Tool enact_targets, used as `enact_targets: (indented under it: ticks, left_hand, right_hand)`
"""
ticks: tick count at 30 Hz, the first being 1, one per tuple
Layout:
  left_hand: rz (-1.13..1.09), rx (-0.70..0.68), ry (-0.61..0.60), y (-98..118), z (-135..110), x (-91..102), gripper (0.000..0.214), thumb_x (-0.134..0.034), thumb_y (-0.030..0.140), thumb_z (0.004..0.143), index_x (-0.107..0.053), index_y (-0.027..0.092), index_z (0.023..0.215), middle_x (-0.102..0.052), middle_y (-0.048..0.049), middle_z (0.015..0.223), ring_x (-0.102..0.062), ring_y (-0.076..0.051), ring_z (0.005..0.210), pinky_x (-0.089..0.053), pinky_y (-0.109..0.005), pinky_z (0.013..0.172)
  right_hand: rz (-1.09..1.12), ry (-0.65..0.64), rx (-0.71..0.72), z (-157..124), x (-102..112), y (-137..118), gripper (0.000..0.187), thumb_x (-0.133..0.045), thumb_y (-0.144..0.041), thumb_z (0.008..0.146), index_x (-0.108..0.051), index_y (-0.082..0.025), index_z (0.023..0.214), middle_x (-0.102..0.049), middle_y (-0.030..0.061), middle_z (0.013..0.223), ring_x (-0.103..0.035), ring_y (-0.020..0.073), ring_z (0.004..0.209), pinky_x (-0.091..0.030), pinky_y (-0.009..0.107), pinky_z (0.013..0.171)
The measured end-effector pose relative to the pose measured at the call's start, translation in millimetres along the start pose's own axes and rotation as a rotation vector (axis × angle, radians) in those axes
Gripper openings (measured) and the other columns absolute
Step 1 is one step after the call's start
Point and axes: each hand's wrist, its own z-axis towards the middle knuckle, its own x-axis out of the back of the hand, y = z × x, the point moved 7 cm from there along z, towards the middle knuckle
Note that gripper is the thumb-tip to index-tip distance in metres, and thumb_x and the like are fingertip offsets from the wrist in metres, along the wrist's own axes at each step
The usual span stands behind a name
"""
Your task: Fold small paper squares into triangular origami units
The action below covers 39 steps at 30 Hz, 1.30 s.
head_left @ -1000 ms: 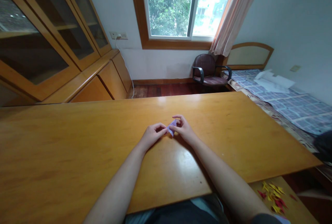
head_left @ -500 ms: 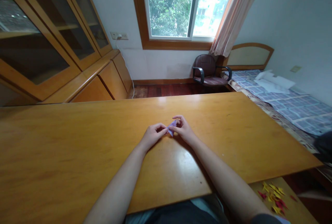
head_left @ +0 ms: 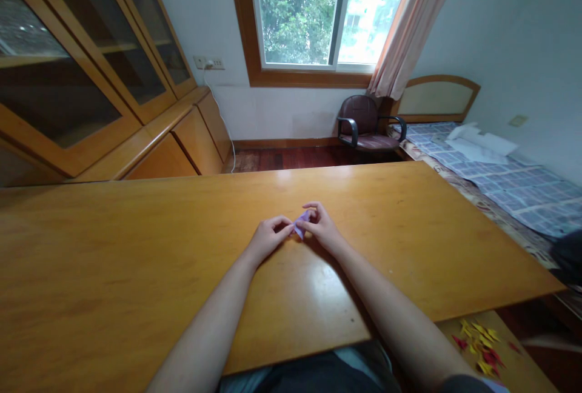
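Head view, looking down over both forearms: the left hand (head_left: 266,239) and the right hand (head_left: 322,228) meet near the middle of a long wooden table (head_left: 113,259), and between them sits a small piece of purple paper (head_left: 301,224). Each hand pinches it at the fingertips, the left from the left edge, the right from the right and top, so the paper is grasped from both sides and only a small folded wedge of it shows. It is held low, at or just over the tabletop; whether it touches the wood cannot be told.

The table has a glossy, honey-coloured top with window light reflected just in front of the wrists. Past its near right corner a lower surface carries a scatter of small yellow and red paper pieces (head_left: 479,341), well apart from the hands.

Along the left wall runs a glass-fronted wooden cabinet (head_left: 77,71). Straight ahead is a wood-framed window (head_left: 313,17) with green foliage outside and a pale pink curtain (head_left: 413,23) drawn to its right side. Below the window stands a dark red armchair (head_left: 366,123), and to the right lies a bed (head_left: 504,178) with a checked cover and some white paper sheets (head_left: 477,143) on it.
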Motion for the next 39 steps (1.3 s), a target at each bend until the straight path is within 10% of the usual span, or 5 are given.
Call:
enact_targets:
  ticks: [26,39]
  left_hand:
    - [-0.179,-0.057,-0.078,1.4,3.3,0.8,0.021,-0.062,0.036,0.084,-0.067,0.017,0.077,-0.071,-0.0083,0.099,-0.063,-0.023,0.096,-0.047,-0.034,0.091]
    - [-0.183,0.063,-0.081,-11.3,1.5,-1.8,0.020,-0.064,0.036,0.082,-0.065,0.016,0.079,-0.068,-0.0026,0.080,-0.060,-0.017,0.075,-0.045,-0.026,0.071]
  right_hand:
    - [0.071,0.146,-0.050,-1.3,12.0,-6.3,0.049,-0.081,-0.036,0.069,-0.052,-0.024,0.106,-0.065,-0.0051,0.070,-0.062,0.0156,0.065,-0.050,0.030,0.067]
    - [0.073,0.206,0.002,-1.5,19.9,-6.7,0.047,-0.078,-0.031,0.072,-0.050,-0.024,0.110,-0.065,-0.0050,0.073,-0.062,0.0153,0.070,-0.050,0.030,0.072]
